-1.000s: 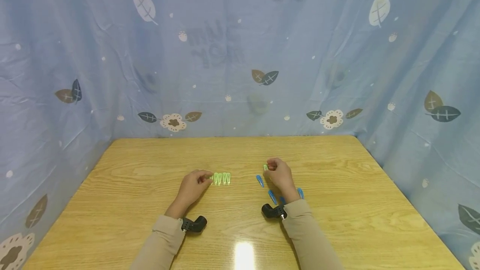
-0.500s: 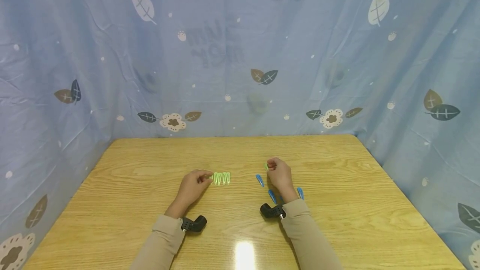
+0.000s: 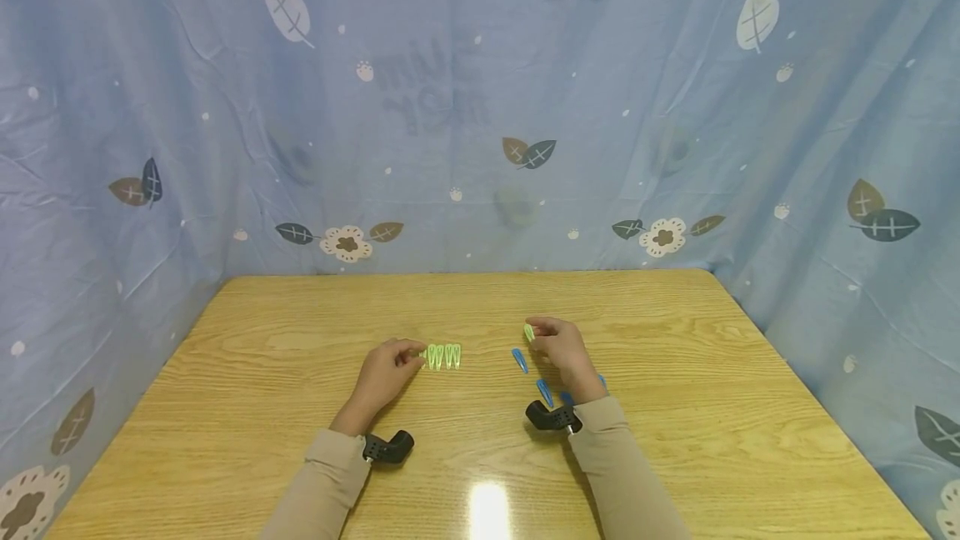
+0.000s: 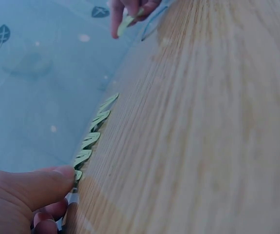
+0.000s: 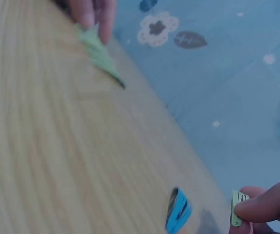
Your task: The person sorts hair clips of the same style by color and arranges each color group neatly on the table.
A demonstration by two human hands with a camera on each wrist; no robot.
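Observation:
Light green snap hair clips (image 3: 446, 357) lie in a row left of the table's middle, pointed ends toward me. My left hand (image 3: 386, 373) is at the row's left end; in the left wrist view its thumb and fingers pinch the nearest clip (image 4: 78, 174), mostly covered by the thumb. My right hand (image 3: 567, 354) pinches another green hair clip (image 3: 529, 332) between thumb and fingers. The right wrist view shows that clip (image 5: 236, 222) held upright off the table. Just below the right hand lies a blue hair clip (image 3: 520, 360).
More blue hair clips (image 3: 544, 392) lie near the right wrist, some partly hidden by the hand and wrist camera (image 3: 551, 417). The wooden table (image 3: 300, 307) ends at a blue patterned curtain (image 3: 450, 215) at the back and sides.
My right hand has turned and shifted slightly, so the green hair clip in it shows more fully. The left hand and the row have stayed put.

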